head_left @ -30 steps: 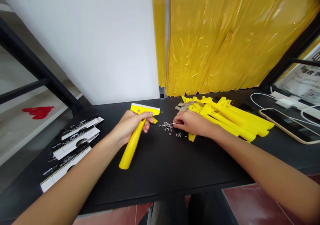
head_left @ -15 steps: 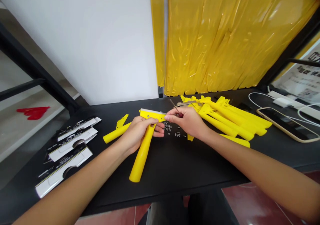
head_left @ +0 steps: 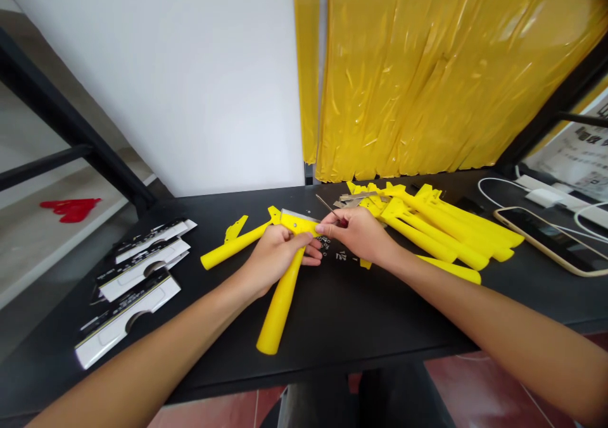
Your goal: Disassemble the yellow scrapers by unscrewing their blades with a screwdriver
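My left hand [head_left: 280, 251] is closed around a yellow scraper [head_left: 281, 308] where its handle meets the head. The handle slants down toward the table's front edge, and a pale metal blade [head_left: 299, 215] lies along the head's far edge. A screw shows in the left part of the head. My right hand [head_left: 354, 228] pinches the head's right end with thumb and finger. Tucked in that same hand is a thin screwdriver [head_left: 325, 204], its shaft pointing up and left; its reddish handle is mostly hidden. Small nuts [head_left: 325, 245] and screws [head_left: 341, 256] lie just beyond the hands.
Several yellow scraper parts [head_left: 441, 232] are heaped at the right, beside a phone [head_left: 555, 238] and white cables. Another yellow handle [head_left: 232, 245] and a flat yellow piece [head_left: 236, 228] lie at the left. Black-and-white blade packets [head_left: 130, 317] stand along the left edge.
Both hands and the scraper have shifted slightly right. My right fingertips now cover the right part of the head, where a second screw showed before. The view has swung slightly left.
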Available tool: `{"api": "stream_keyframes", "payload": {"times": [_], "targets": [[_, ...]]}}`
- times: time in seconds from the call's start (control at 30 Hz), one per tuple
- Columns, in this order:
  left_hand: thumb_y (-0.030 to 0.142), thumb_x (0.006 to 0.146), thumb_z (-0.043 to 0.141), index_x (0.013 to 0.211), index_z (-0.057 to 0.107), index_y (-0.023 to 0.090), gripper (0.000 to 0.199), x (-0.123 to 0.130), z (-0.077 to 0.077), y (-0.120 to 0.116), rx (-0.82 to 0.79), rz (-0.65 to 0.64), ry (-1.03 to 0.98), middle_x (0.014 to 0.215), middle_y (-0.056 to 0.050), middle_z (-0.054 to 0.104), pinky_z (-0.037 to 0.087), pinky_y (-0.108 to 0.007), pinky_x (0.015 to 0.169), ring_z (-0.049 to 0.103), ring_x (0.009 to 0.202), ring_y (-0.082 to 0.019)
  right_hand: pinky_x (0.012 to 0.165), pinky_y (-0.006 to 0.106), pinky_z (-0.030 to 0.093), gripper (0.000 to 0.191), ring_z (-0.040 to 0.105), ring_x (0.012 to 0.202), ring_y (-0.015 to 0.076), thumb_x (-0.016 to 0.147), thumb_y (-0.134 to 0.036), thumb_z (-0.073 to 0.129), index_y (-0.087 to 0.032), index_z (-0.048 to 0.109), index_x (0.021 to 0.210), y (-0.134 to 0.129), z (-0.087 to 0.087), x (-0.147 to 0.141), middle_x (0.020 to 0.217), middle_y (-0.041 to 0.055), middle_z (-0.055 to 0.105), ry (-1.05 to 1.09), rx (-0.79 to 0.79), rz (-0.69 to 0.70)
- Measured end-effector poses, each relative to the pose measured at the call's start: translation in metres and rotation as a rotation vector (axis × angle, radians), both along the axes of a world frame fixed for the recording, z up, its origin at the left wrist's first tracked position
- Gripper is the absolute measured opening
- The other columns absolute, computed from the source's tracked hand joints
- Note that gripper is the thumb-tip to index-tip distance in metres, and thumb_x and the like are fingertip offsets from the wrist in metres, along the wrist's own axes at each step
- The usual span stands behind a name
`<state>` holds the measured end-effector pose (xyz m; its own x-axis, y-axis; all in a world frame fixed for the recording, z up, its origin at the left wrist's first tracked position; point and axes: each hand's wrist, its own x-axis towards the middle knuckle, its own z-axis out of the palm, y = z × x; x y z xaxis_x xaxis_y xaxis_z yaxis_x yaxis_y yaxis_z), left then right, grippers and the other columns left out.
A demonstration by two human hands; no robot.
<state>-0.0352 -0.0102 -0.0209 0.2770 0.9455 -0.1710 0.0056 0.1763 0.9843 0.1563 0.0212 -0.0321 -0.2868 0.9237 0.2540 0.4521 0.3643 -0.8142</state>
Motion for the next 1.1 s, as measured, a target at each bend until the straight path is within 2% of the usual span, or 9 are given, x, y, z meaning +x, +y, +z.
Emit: {"api": "stream_keyframes", "payload": {"times": [0.3, 0.43, 0.53, 0.6, 0.67, 0.77, 0.87, 0.97, 1.1], "targets": [[0.022, 0.089, 0.066, 0.082, 0.073, 0.006, 0.019, 0.003, -0.003, -0.001, -0.017, 0.006, 0.011, 0.082, -0.013, 0.074, 0.064, -0.033, 0.072, 0.073, 0.071, -0.020, 0.058, 0.027, 0.038, 0.027, 0.053, 0.063, 0.0129, 0.084, -0.045, 0.071, -0.020, 0.072, 0.074, 0.000, -0.001, 0.001, 0.066, -0.0014, 0.065, -0.046, -0.002, 0.018], [0.020, 0.088, 0.067, 0.082, 0.073, 0.006, 0.017, 0.003, 0.000, 0.000, -0.077, 0.009, -0.046, 0.081, -0.013, 0.074, 0.063, -0.030, 0.068, 0.071, 0.068, -0.018, 0.059, 0.027, 0.039, 0.026, 0.051, 0.063, 0.0122, 0.082, -0.044, 0.073, -0.020, 0.067, 0.077, 0.000, -0.004, -0.001, 0.067, -0.0028, 0.062, 0.005, 0.034, 0.007], [0.019, 0.086, 0.068, 0.083, 0.074, 0.005, 0.015, 0.002, 0.001, 0.001, -0.127, 0.007, -0.089, 0.081, -0.013, 0.074, 0.063, -0.030, 0.067, 0.071, 0.068, -0.019, 0.060, 0.026, 0.040, 0.032, 0.049, 0.062, 0.0122, 0.079, -0.050, 0.076, -0.020, 0.065, 0.081, 0.002, -0.004, -0.002, 0.066, -0.0039, 0.057, 0.074, 0.006, 0.019], [0.019, 0.086, 0.068, 0.084, 0.074, 0.005, 0.015, 0.001, 0.002, 0.002, -0.144, 0.022, -0.109, 0.084, -0.014, 0.075, 0.063, -0.030, 0.067, 0.071, 0.068, -0.019, 0.060, 0.027, 0.040, 0.036, 0.049, 0.063, 0.0126, 0.083, -0.054, 0.071, -0.019, 0.066, 0.084, 0.002, -0.001, -0.001, 0.068, -0.0027, 0.056, 0.138, -0.017, 0.008], [0.019, 0.085, 0.068, 0.084, 0.074, 0.005, 0.015, -0.001, 0.003, 0.003, -0.150, 0.043, -0.116, 0.087, -0.015, 0.075, 0.061, -0.028, 0.063, 0.069, 0.066, -0.017, 0.058, 0.027, 0.040, 0.039, 0.049, 0.063, 0.0124, 0.092, -0.056, 0.057, -0.019, 0.069, 0.090, 0.003, 0.003, 0.001, 0.074, -0.0005, 0.058, 0.221, -0.035, -0.030], [0.019, 0.083, 0.068, 0.081, 0.073, 0.006, 0.014, -0.003, 0.005, 0.005, -0.157, 0.089, -0.104, 0.082, -0.013, 0.074, 0.054, -0.022, 0.050, 0.062, 0.057, -0.013, 0.055, 0.028, 0.040, 0.039, 0.051, 0.060, 0.0122, 0.099, -0.047, 0.046, -0.018, 0.070, 0.106, 0.005, 0.009, 0.008, 0.084, 0.0025, 0.064, 0.257, -0.008, -0.053], [0.023, 0.081, 0.072, 0.077, 0.071, 0.009, 0.014, -0.005, 0.005, 0.007, -0.155, 0.120, -0.092, 0.071, -0.008, 0.070, 0.042, -0.019, 0.041, 0.053, 0.049, -0.009, 0.067, 0.031, 0.047, 0.031, 0.061, 0.073, 0.0157, 0.096, -0.036, 0.054, -0.019, 0.067, 0.118, 0.006, 0.016, 0.017, 0.089, 0.0041, 0.070, 0.165, 0.138, -0.032], [0.033, 0.080, 0.077, 0.074, 0.069, 0.010, 0.025, -0.006, 0.004, 0.009, -0.150, 0.106, -0.061, 0.059, -0.002, 0.061, 0.033, -0.017, 0.038, 0.046, 0.044, -0.006, 0.077, 0.033, 0.050, 0.025, 0.067, 0.083, 0.0184, 0.092, -0.033, 0.063, -0.019, 0.063, 0.113, 0.005, 0.023, 0.022, 0.087, 0.0040, 0.072, 0.206, 0.234, -0.048], [0.036, 0.081, 0.078, 0.071, 0.067, 0.012, 0.028, -0.008, 0.004, 0.010, -0.156, 0.117, -0.039, 0.053, 0.001, 0.055, 0.030, -0.017, 0.038, 0.041, 0.041, -0.004, 0.069, 0.030, 0.050, 0.017, 0.064, 0.073, 0.0159, 0.087, -0.034, 0.071, -0.020, 0.063, 0.092, -0.002, 0.032, 0.023, 0.078, 0.0015, 0.068, 0.273, 0.303, -0.125]]}}
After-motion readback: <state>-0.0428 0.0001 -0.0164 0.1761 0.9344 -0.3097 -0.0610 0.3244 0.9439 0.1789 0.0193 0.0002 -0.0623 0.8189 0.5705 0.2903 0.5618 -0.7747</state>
